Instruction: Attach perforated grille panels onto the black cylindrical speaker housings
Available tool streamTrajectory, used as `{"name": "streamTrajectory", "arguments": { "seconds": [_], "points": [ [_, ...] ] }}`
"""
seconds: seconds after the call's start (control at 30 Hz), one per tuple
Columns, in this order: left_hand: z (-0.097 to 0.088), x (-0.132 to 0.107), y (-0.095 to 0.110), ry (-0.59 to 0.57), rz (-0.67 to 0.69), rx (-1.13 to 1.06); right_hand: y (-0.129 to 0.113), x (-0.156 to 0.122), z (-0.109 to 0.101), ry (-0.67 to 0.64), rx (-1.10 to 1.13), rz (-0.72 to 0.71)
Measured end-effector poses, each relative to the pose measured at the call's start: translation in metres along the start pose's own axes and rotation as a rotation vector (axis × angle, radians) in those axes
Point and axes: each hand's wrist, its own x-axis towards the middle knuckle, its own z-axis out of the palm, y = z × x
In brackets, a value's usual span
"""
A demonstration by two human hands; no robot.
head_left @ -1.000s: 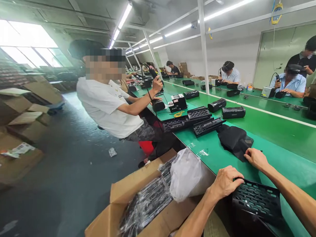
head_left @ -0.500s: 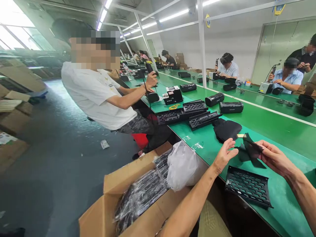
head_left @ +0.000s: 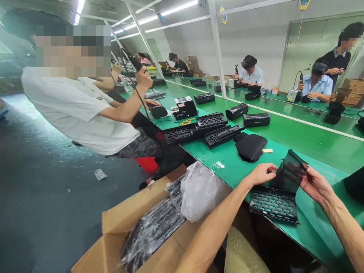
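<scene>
A thin black mesh cloth [head_left: 287, 176] hangs spread between my hands, see-through enough that fingers show behind it. My right hand [head_left: 317, 185] pinches its right edge. At the cloth's left edge, my left hand [head_left: 262, 174] has its thumb and curled fingers closed together on the border. Just below lies a black slotted grille panel [head_left: 273, 204], its near edge at the green table's [head_left: 318, 231] front edge. Beyond my left hand is a stack of black cloth pieces [head_left: 250, 147], with a small pale strip [head_left: 267, 151] beside it.
Black grille housings [head_left: 223, 135] and finished-looking black cylinders [head_left: 256, 120] stand farther along the table. An open carton [head_left: 113, 242] holds plastic-wrapped black parts and a white bag [head_left: 199, 191]. A co-worker in a white shirt [head_left: 85, 110] holds a corded tool at left.
My view has swung right. The mesh cloth, folded in my right hand before, is now opened out. My left hand, earlier open and apart, has closed at its left edge.
</scene>
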Motion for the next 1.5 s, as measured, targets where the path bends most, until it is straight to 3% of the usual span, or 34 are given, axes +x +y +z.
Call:
{"name": "streamTrajectory", "arguments": {
  "seconds": [0.23, 0.4, 0.47, 0.57, 0.7, 0.8, 0.97, 1.07, 1.17, 1.27, 1.37, 1.5],
  "points": [
    [-0.002, 0.028, 0.004, -0.022, 0.052, 0.025, -0.007, -0.009, -0.006, 0.055, 0.063, 0.022],
    [0.009, 0.042, 0.019, -0.196, 0.09, 0.025, -0.011, -0.012, -0.003, 0.079, 0.071, 0.027],
    [0.008, 0.045, 0.022, -0.208, 0.081, 0.052, -0.014, -0.014, -0.006, 0.101, 0.077, 0.015],
    [-0.008, 0.046, 0.025, -0.12, 0.06, 0.122, -0.018, -0.022, -0.015, 0.154, 0.104, -0.025],
    [-0.036, 0.039, 0.04, 0.088, 0.043, 0.223, -0.017, -0.038, -0.021, 0.217, 0.143, -0.081],
    [-0.029, 0.021, 0.061, 0.186, 0.092, 0.235, -0.009, -0.048, -0.007, 0.203, 0.159, -0.101],
    [0.005, -0.015, 0.089, -0.104, 0.088, -0.169, -0.005, -0.061, 0.026, 0.138, 0.162, -0.13],
    [0.002, -0.028, 0.099, -0.213, 0.011, -0.254, -0.012, -0.071, 0.032, 0.091, 0.15, 0.022],
    [-0.013, -0.036, 0.109, -0.38, -0.055, -0.061, -0.014, -0.079, 0.032, 0.098, -0.065, 0.143],
    [-0.021, -0.044, 0.116, -0.479, -0.066, 0.21, -0.003, -0.081, 0.029, 0.175, -0.573, 0.133],
    [-0.016, -0.052, 0.113, -0.46, -0.063, 0.469, 0.015, -0.079, 0.022, 0.185, -1.028, 0.059],
    [0.003, -0.065, 0.1, -0.309, -0.134, 0.836, 0.03, -0.08, 0.012, 0.232, -1.281, 0.068]
  ]
}}
